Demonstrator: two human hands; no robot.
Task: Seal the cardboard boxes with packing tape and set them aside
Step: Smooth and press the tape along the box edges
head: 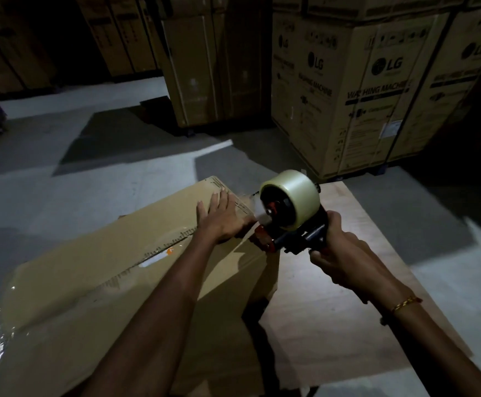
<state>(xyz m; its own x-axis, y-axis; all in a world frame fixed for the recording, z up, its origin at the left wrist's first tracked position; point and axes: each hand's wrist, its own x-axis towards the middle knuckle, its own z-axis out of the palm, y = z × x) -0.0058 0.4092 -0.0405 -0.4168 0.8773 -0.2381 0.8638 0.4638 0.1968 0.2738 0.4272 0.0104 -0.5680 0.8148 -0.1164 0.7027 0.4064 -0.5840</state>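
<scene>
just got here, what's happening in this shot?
A person is taping a cardboard box shut. The right hand grips the handle of a tape dispenser at the box's far right edge, where tape runs from the roll onto the box top. The left hand lies flat on the top beside the dispenser, pressing it down. Glossy tape already shows along the near left end. The box sits on a plywood sheet; large LG cartons stand behind.

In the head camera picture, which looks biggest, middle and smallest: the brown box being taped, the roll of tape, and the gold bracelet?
Largest to smallest, as they look in the head view:
1. Long brown cardboard box
2. Pale clear roll of packing tape on the dispenser
3. Thin gold bracelet on the right wrist
The gaps are plain, so nearness doesn't change the order.
</scene>
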